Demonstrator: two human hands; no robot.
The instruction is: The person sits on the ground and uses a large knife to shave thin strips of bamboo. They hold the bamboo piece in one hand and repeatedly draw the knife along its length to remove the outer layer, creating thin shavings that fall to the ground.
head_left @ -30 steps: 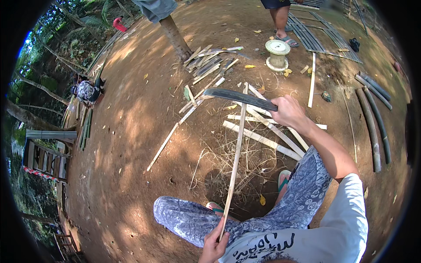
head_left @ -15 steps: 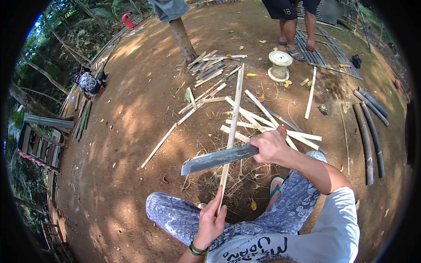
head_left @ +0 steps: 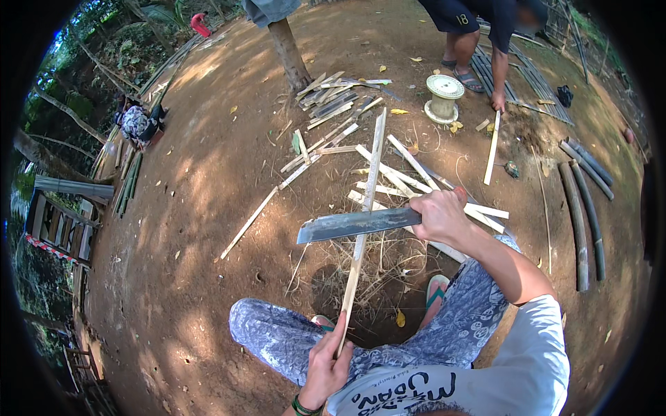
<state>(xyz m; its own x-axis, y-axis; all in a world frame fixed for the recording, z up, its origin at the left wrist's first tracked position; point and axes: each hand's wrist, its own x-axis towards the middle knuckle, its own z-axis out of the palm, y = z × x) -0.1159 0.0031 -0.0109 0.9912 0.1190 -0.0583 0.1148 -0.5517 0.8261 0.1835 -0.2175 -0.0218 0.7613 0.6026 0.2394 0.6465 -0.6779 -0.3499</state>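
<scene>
Pale bamboo strip (head_left: 356, 259) slants away from our left hand (head_left: 328, 364), which pinches its near end between thumb and fingers, while our right hand (head_left: 440, 216) clasps the handle of a machete (head_left: 357, 224), blade crossing mid-strip. We judge this piece partway trimmed, curled shavings (head_left: 378, 274) littering the soil below. Beyond lie loose strips (head_left: 414, 161), done or waiting, we cannot tell; the dark poles (head_left: 576, 225) rightward look unsplit.

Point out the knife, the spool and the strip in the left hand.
Knife (head_left: 380, 220), head view: middle of the blade.
Spool (head_left: 442, 107), head view: its core.
Strip (head_left: 357, 254), head view: its middle stretch.
</scene>
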